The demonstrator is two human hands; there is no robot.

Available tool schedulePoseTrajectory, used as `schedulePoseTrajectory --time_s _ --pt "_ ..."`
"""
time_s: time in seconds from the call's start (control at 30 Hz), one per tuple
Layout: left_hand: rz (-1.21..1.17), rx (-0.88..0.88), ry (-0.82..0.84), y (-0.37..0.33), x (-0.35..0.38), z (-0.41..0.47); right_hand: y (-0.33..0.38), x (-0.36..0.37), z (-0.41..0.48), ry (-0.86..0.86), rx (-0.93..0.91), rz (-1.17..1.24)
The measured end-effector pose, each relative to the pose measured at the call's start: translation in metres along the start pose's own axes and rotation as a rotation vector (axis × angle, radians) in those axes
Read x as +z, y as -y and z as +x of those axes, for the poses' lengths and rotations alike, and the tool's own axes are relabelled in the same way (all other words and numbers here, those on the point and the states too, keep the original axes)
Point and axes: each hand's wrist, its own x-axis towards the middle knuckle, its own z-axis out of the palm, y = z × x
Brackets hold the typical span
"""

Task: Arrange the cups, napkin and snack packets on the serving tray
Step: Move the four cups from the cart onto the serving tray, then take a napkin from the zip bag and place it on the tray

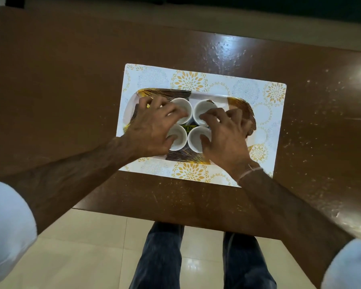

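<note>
Several white cups stand close together in a square on the serving tray [241,105], a tray with a brown and gold pattern. My left hand [152,126] lies over the two left cups [183,108], with fingers on the far one and the thumb inside the near one [178,138]. My right hand [225,132] covers the two right cups [202,110], with fingertips on the far rim and the thumb in the near cup [195,139]. A dark packet with a yellow label [189,128] shows between the cups. No napkin is visible.
The tray sits on a white placemat with yellow flower prints [196,80], in the middle of a brown wooden table [71,80]. The table's near edge runs just below the mat. My legs and a pale tiled floor [81,247] are below it.
</note>
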Motion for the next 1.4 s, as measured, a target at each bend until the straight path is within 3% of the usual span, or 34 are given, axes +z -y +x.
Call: schedulePoseTrajectory --time_s 0.13,0.33,0.53,0.63,0.97,1.4 --pt "0.051 -0.036 -0.009 -0.007 0.008 0.002 0.001 0.004 0.012 0.057 -0.018 -0.134" --pt "0.026 -0.088 -0.023 -0.008 0.010 0.003 -0.004 0.007 0.012 0.056 -0.022 -0.102" --pt "-0.145 -0.172 -0.131 -0.025 -0.001 0.018 -0.014 -0.004 0.004 -0.105 0.019 0.169" --pt "-0.111 -0.210 -0.096 -0.048 -0.002 0.044 -0.037 -0.012 0.002 -0.095 0.110 0.233" --pt "-0.100 -0.162 0.082 -0.176 0.025 0.150 -0.179 -0.054 -0.040 -0.111 0.322 0.232" --pt "-0.145 0.101 0.207 -0.391 0.080 0.259 -0.377 -0.109 -0.155 -0.220 0.597 0.195"
